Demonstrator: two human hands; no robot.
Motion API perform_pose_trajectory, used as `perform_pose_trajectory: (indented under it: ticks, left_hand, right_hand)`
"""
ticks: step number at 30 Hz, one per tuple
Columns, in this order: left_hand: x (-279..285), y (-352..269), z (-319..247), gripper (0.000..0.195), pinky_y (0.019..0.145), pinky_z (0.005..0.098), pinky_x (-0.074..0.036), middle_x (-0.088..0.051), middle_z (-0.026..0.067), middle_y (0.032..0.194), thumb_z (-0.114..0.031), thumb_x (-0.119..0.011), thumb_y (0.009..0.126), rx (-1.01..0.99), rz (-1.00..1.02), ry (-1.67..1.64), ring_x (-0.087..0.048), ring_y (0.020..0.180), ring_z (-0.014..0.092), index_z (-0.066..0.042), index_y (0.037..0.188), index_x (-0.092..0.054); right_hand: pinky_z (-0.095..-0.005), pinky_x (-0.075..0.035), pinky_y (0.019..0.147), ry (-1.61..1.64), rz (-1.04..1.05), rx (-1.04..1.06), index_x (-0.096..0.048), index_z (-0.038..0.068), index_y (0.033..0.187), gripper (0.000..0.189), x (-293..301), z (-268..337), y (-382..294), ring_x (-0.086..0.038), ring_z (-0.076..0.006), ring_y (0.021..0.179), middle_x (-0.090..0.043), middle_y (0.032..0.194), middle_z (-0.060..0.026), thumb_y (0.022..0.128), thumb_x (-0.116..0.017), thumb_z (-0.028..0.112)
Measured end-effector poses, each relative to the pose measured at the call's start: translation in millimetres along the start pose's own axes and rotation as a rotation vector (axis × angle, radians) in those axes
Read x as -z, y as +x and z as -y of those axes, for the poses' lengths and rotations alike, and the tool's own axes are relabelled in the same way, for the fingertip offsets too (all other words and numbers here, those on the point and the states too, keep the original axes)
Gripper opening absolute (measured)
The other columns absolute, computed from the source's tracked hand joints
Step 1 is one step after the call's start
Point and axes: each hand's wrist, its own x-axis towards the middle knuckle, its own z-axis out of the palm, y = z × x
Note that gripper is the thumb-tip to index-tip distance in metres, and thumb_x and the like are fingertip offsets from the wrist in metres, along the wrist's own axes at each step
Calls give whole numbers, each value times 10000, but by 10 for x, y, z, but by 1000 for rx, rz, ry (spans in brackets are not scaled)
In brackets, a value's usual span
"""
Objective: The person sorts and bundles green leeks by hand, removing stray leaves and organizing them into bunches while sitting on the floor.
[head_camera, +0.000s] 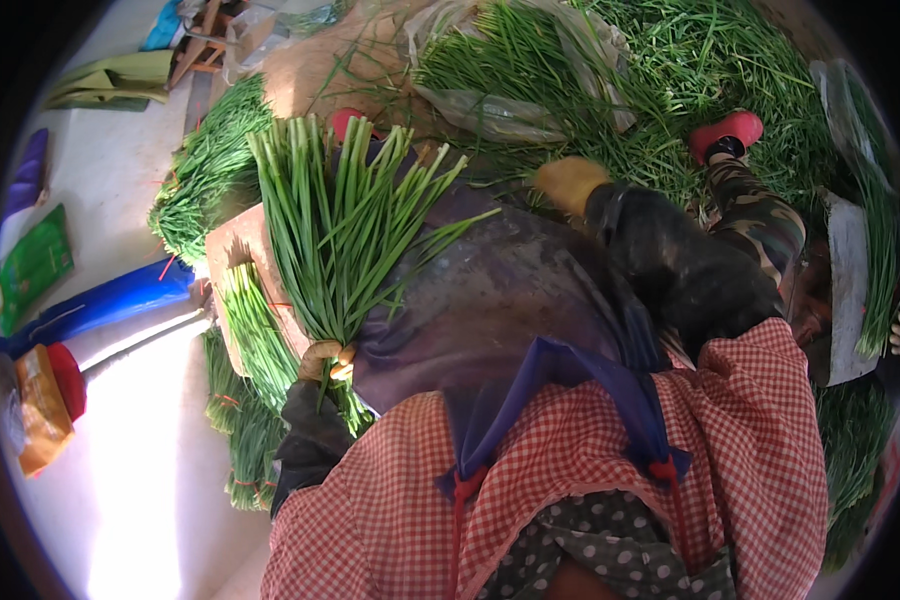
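Note:
My left hand [328, 361], in a worn tan glove, is closed around the lower part of a bunch of long green leafy stalks [330, 240]. The pale cut ends fan out away from me, over the edge of a dark, stained apron [495, 277] on my lap. My right hand [570, 184], in a yellowish glove, is blurred beyond the apron, near loose green stalks; whether it holds anything cannot be told. A smaller bunch [251, 322] lies on a board [229, 232] to the left of my left hand.
Tied bundles [217, 172] are stacked at the left, with more [251, 450] below the board. An open plastic bag [495, 116] of stalks lies ahead, beside a wide heap of loose greens [705, 60]. A blue rolled sheet [112, 300] is on the left floor. Another person's hand [898, 330] shows at the far right.

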Motion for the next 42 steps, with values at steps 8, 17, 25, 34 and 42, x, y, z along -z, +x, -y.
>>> perform_pose_trajectory:
  ticks: [8, 17, 25, 34, 42]
  left_hand:
    - [22, 43, -26, 308, 505, 287, -329, -486, 61, 538, -312, -589, 795, -25, 39, 35, -436, 464, 166, -5, 769, -588]
    - [72, 0, -98, 309, 480, 297, -312, -512, 65, 565, -293, -627, 805, 19, -6, 40, -427, 446, 167, 12, 774, -600]
    - [92, 66, -133, 288, 475, 286, -312, -493, 59, 544, -269, -632, 831, 14, 74, 12, -414, 434, 152, 15, 805, -593]
    - [-6, 32, -272, 246, 491, 321, -353, -476, 61, 561, -263, -612, 786, 20, -30, 122, -464, 514, 182, -24, 744, -567]
    - [72, 61, -232, 249, 490, 320, -373, -501, 81, 585, -243, -621, 772, 7, -17, 89, -477, 509, 189, -2, 807, -574]
  right_hand:
    - [-407, -481, 909, 714, 112, -44, -513, 78, 1349, 696, 622, 4, 488, -576, -302, 1126, -564, 1289, -161, 832, -618, 533]
    - [-272, -398, 619, 1015, 385, 293, -685, 34, 1016, 355, 532, 894, 687, -489, -68, 695, -604, 851, 11, 857, -705, 350]
    - [-223, -404, 543, 1237, 177, -65, -656, 52, 964, 217, 265, -475, 625, -469, -56, 606, -573, 765, 27, 887, -644, 254]
    - [-285, -440, 727, 1047, 445, 265, -595, 73, 1221, 336, 772, 723, 1093, -504, -96, 806, -639, 1069, -10, 953, -569, 273]
    - [-208, -357, 498, 1089, 471, 457, -616, 78, 1216, 335, 824, 658, 1396, -403, -45, 584, -557, 796, 33, 970, -518, 283]
